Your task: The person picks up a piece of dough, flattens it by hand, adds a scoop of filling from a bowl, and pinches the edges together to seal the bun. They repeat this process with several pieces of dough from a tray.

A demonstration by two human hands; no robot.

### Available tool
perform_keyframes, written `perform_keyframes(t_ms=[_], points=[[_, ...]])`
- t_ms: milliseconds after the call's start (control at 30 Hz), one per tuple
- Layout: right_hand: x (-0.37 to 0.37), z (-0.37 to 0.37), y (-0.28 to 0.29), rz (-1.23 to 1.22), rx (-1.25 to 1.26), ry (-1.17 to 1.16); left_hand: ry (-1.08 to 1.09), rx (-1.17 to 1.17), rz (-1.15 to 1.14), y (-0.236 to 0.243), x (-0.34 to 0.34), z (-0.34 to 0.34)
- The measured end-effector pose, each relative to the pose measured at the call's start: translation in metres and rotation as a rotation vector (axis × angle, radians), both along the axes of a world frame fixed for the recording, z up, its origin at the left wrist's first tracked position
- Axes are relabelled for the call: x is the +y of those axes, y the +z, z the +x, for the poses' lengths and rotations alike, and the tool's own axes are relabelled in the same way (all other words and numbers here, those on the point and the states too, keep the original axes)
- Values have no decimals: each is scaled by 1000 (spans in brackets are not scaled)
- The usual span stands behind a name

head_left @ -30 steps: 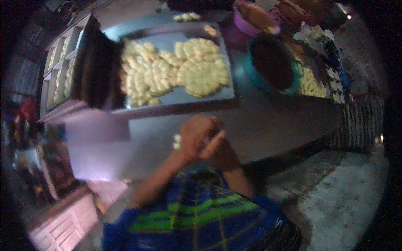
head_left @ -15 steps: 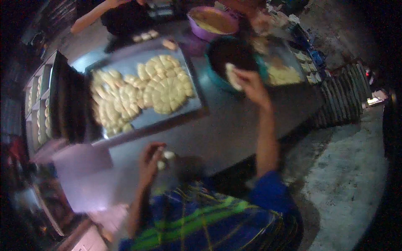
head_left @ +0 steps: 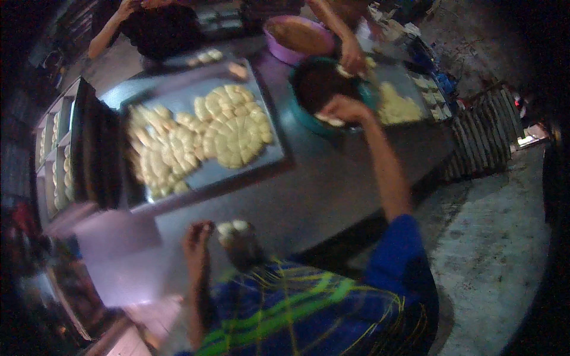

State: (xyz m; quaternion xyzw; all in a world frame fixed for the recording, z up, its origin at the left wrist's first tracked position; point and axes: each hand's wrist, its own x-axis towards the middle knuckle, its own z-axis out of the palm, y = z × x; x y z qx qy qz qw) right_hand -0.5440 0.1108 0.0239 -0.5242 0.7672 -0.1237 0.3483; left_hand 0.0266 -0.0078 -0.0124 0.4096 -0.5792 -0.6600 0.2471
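My right hand (head_left: 345, 110) is closed on a piece of pale dough (head_left: 332, 121) at the near rim of a teal basin (head_left: 301, 118) with dark contents. Closer to me, the fingers of my left hand (head_left: 198, 236) are pinched together, and whatever lies in them is hidden. Just right of it sit small white dough balls (head_left: 233, 227) at the table's near edge. A metal tray (head_left: 237, 174) on the left half of the table carries pale dough pieces (head_left: 236, 136) packed in rounds.
Across the table, a person's hand (head_left: 352, 59) holds pale dough over the teal basin. A purple basin (head_left: 278, 50) stands behind it. Yellowish dough or filling (head_left: 398, 105) lies to the right. A dark rack (head_left: 89, 142) stands left, and stacked trays (head_left: 484, 133) lean at the right.
My right hand has lowered to the basin's near rim with the dough. My left hand has moved slightly left and down, away from the dough balls. Another person's hand has come over the basin.
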Motion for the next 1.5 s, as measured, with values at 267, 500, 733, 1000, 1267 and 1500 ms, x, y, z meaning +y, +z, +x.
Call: perform_keyframes(t_ms=[267, 500, 733, 1000, 1267, 1500], points=[[24, 27, 27, -155, -242, -155, -93, 11, 14, 1, 3, -21], [4, 241, 26, -630, -1243, -384, -304, 320, 630, 17, 26, -86], [-9, 329, 9, -683, -1442, -478, -178, 550, 828, 41, 26, -89], [-4, 345, -14, -841, -1103, -493, 41, 564, 928, 42, 11, -78], [-2, 352, 10, -856, 342, 127, -15, 221, 340, 54, 2, -68], [-23, 340, 60, -719, -44, 55, -377, 129, 273, 65, -15, -42]])
